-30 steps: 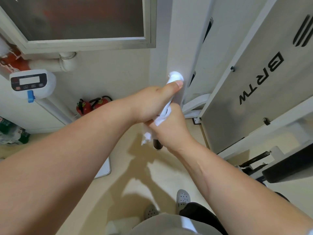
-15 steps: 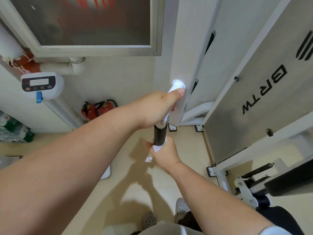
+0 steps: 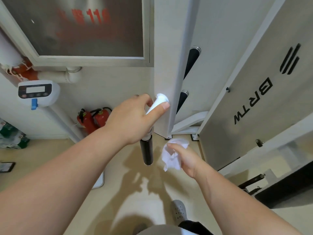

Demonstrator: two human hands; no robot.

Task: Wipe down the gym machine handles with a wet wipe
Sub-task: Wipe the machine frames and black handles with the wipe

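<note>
My left hand is wrapped round the white upper stretch of the handle, with the fingers curled and the thumb laid flat toward its rounded end. My right hand pinches the wet wipe in curled fingers. The wipe sits just beside the handle's black grip, on its right, and is not touching it.

I count one wipe and three black grips. One hangs below the left hand. The other two are an upper side handle and a lower side handle, both poking out from behind the white post.

Two red fire extinguishers stand on the floor by the wall. Above them is a white wall unit with a small display and a blue tab. A grey panel lettered BRTW stands to the right, and one grey perforated shoe shows below.

The left hand hides the middle of the handle.

The wipe is white and crumpled into a loose wad, with one corner hanging down. The grip is matt black, with a chrome collar at its top.
</note>
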